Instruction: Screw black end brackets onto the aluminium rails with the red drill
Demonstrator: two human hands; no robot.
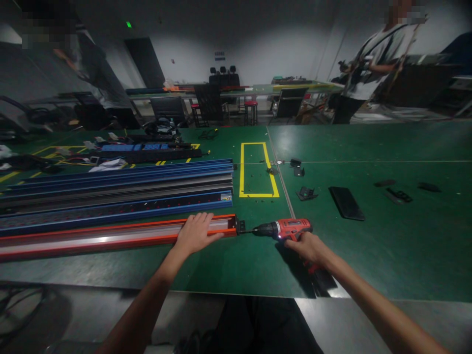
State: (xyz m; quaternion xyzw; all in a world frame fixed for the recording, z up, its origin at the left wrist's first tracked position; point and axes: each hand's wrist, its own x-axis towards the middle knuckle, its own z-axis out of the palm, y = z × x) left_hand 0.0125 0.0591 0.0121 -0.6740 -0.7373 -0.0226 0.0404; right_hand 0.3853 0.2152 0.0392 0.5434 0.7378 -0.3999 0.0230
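Note:
My right hand [309, 249] grips a red and black cordless drill [294, 227] by its handle, and a small light glows on the tool. Its bit points left and meets the black end piece [239, 226] of a long orange rail [142, 231]; whether it sits in a screw I cannot make out. My left hand [196, 233] is wrapped over that rail near the same end, thumb on the near edge. The rail lies flat along the green table, with a pale strip inside its channel. Behind it are several long blue and black rails [147, 199].
Yellow tape [277, 189] outlines a rectangle on the green table [405, 246], with small screws about it. Black brackets [307, 193] and a dark flat phone-like slab [345, 202] lie to the right. Blue parts and wires [147, 147] lie back left. Two people stand beyond the table.

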